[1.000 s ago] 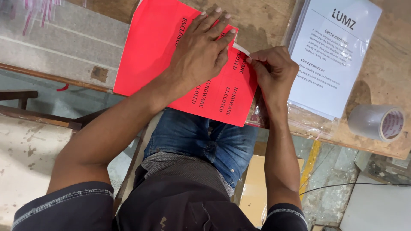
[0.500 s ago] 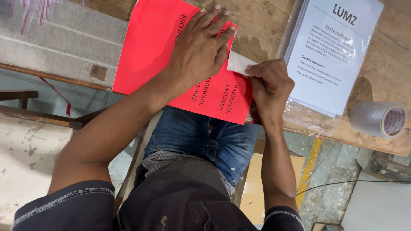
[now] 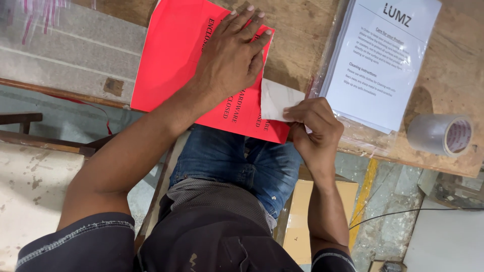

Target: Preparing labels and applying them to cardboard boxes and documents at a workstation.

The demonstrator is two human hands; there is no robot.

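I see one red sheet [image 3: 186, 55] pinned flat under my open left hand [image 3: 229, 60]. My right hand [image 3: 315, 126] pinches one white strip [image 3: 276, 98]; one tape roll [image 3: 439, 134] sits nearby

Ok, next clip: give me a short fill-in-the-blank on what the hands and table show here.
1. The left hand lies flat on the ____ sheet.
2. The right hand pinches a small ____ strip at that sheet's edge.
3. The roll of tape lies at the table's ____ end.
4. The white leaflets sit inside a clear ____ sleeve.

Missing words: red; white; right; plastic
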